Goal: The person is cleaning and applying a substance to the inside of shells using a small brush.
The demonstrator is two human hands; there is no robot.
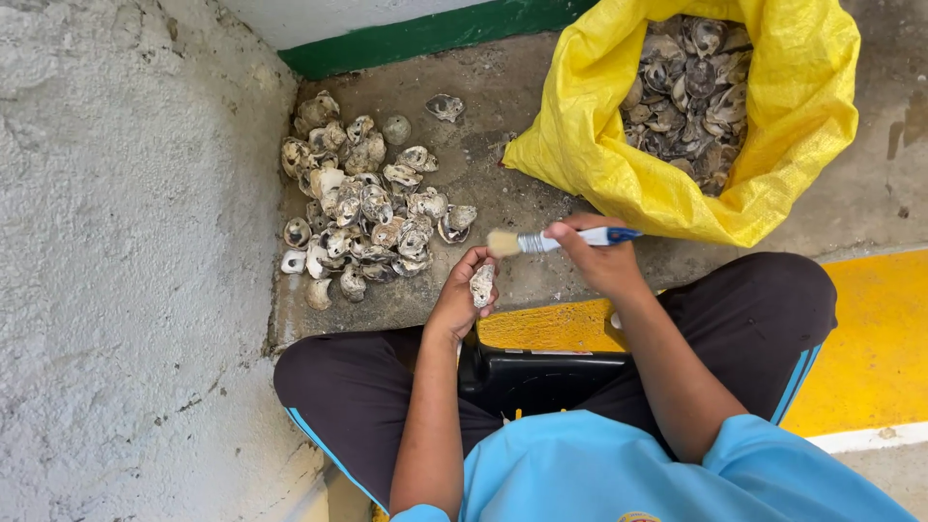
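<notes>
My left hand (461, 300) holds a single grey oyster shell (481, 285) upright in front of me. My right hand (596, 257) grips a small paintbrush (551, 240) with a blue-and-white handle, its pale bristles pointing left just above the held shell. A heap of several oyster shells (362, 208) lies on the concrete floor ahead to the left. An open yellow woven sack (599, 145) at the upper right holds many more dark shells (688, 92).
A rough grey concrete wall (126, 242) rises on the left. A green-painted strip (425, 34) runs along the back wall. I sit on a black stool (532, 377) with knees spread; a yellow-painted kerb (870, 338) lies to the right.
</notes>
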